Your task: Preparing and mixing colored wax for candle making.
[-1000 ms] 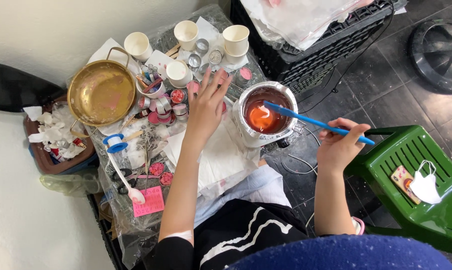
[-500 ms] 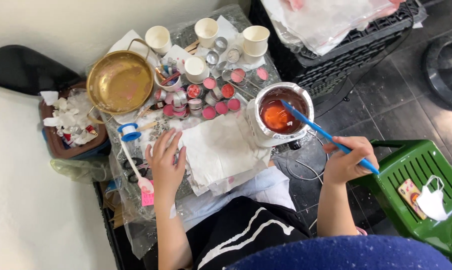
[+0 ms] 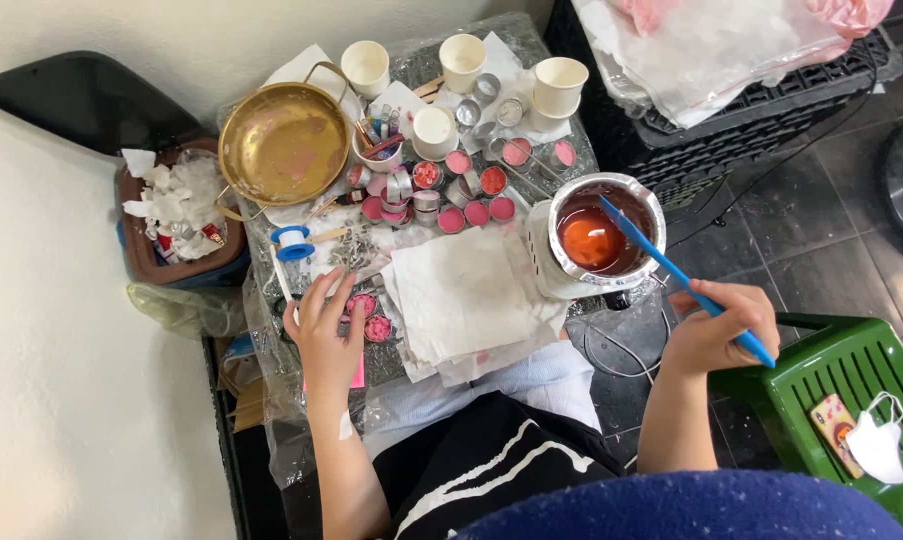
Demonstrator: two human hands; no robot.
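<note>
Right hand point(image 3: 716, 325) closed in a loose fist around the handle end of a blue spatula point(image 3: 676, 272), thumb on top. Spatula runs up-left from the fist; its blade tip sits inside the metal melting pot point(image 3: 599, 235), dipped at the edge of the orange-red liquid. Right forearm comes up from bottom of view, wrist bent slightly left, hand hanging off the table edge above the green stool point(image 3: 841, 375).

Left hand point(image 3: 323, 325) palm down, fingers spread and slightly curled, fingertips on or just over two small round pink-filled tins point(image 3: 369, 317) at the table's near-left edge. Cannot tell if any tin is actually pinched. Left forearm straight, reaching up from the lap.

Pot stands right of the white paper sheets point(image 3: 466, 300), well apart from the left hand, near the right hand. More pink tins point(image 3: 461, 200) cluster in the table's middle, above the paper. Brass pan point(image 3: 283, 145) at upper left, white cups point(image 3: 461, 60) along the far edge. White face mask point(image 3: 879, 445) lies on the stool.
</note>
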